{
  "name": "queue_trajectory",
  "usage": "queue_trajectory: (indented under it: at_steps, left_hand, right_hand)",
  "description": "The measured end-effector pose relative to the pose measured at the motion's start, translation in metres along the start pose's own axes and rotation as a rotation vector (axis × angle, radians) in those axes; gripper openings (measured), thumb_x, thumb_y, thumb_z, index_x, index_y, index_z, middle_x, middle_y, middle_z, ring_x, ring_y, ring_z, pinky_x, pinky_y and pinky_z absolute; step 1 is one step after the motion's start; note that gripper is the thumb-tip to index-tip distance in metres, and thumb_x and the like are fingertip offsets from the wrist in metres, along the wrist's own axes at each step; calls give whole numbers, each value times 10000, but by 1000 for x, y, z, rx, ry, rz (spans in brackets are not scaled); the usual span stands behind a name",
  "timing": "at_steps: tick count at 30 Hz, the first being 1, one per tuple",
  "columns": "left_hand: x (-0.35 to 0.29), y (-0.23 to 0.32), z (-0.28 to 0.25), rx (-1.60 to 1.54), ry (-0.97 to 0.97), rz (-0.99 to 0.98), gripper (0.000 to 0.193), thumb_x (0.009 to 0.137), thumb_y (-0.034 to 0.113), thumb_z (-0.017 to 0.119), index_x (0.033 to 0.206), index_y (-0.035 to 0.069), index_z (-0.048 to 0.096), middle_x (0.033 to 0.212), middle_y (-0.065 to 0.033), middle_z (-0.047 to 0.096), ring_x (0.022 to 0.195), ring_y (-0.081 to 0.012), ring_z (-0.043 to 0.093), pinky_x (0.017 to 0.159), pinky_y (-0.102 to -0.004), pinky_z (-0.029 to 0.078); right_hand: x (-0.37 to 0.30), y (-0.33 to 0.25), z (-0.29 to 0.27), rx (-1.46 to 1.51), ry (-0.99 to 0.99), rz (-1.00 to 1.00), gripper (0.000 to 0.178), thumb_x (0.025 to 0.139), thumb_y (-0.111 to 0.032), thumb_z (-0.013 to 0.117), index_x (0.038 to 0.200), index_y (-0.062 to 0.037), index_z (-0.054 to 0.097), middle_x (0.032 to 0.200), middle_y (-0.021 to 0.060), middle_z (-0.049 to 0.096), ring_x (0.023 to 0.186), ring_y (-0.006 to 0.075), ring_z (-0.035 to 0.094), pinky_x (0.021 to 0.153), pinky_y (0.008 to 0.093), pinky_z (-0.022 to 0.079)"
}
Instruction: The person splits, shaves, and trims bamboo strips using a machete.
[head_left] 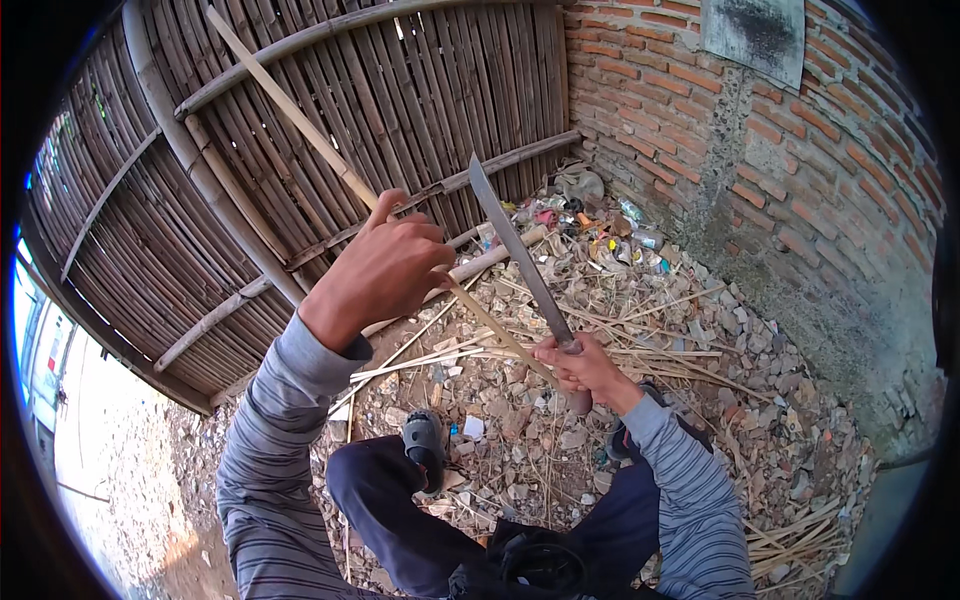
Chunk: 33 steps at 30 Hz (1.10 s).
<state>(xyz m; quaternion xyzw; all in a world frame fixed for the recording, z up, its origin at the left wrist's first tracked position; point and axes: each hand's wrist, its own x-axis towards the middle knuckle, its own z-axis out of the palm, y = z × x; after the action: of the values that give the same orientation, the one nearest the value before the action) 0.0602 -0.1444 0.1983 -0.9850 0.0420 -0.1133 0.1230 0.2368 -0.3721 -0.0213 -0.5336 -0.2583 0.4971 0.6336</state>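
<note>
Left hand (385,260), 10 o'clock: fingers curled round a long stick (292,108), which slants from between 10 and 11 o'clock down to the right hand (590,368) at 4 o'clock. Right hand: fist closed round the handle of a knife (516,250), blade toward 11 o'clock; whether it also grips the stick cannot be told. Litter (572,218), 2 o'clock: includes a clear container (648,240), contents indistinct.

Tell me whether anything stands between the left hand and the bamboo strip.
Nothing visible: the left hand grips the bamboo strip. The machete in the right hand is off to the left hand's right.
</note>
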Motion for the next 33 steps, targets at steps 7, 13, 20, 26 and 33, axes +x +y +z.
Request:
queue_trajectory:
  at_steps: [7, 13, 20, 26, 33]
  left_hand:
    - [46, 10, -19, 57, 40, 110, 114, 826, 169, 832, 916, 125, 776, 993, -28, 672, 1108, -211, 648, 1305, -591, 168]
    - [64, 36, -14, 24, 561, 146, 436, 780, 171, 854, 1193, 145, 717, 1308, -97, 583, 1280, -311, 572, 1272, -561, 310]
    - [1, 108, 132, -875, 466, -500, 871, 901, 411, 838, 1457, -75, 376, 1330, -238, 531, 1192, -273, 620, 968, -427, 543]
    - [-18, 154, 224, -1432, 102, -517, 425, 1123, 385, 506, 1073, -18, 632, 726, -35, 590, 604, -130, 578, 586, -306, 487]
    - [-26, 141, 231, -1774, 129, -743, 501, 1152, 392, 420, 881, 26, 629, 647, 40, 446, 577, -82, 401, 545, -296, 354]
  right_hand:
    - [2, 1, 13, -47, -77, -22, 226, 976, -137, 770, 1141, -18, 671, 644, -78, 482, 485, 6, 352, 431, 230, 264]
    - [11, 11, 19, 253, -19, -151, 202, 1010, -171, 738, 1146, -47, 656, 665, -71, 496, 514, 3, 383, 438, 217, 255]
    - [27, -4, 19, 208, 245, -279, 220, 996, -206, 755, 1084, -30, 656, 629, -77, 468, 455, 14, 347, 411, 234, 245]
    - [42, 4, 1, 156, 327, -279, 167, 1004, -177, 732, 1051, -39, 648, 620, -86, 455, 450, 4, 358, 402, 216, 250]
    - [35, 1, -1, 48, 352, -231, 263, 1005, -241, 734, 1089, -3, 660, 606, -108, 416, 468, 2, 362, 418, 217, 265]
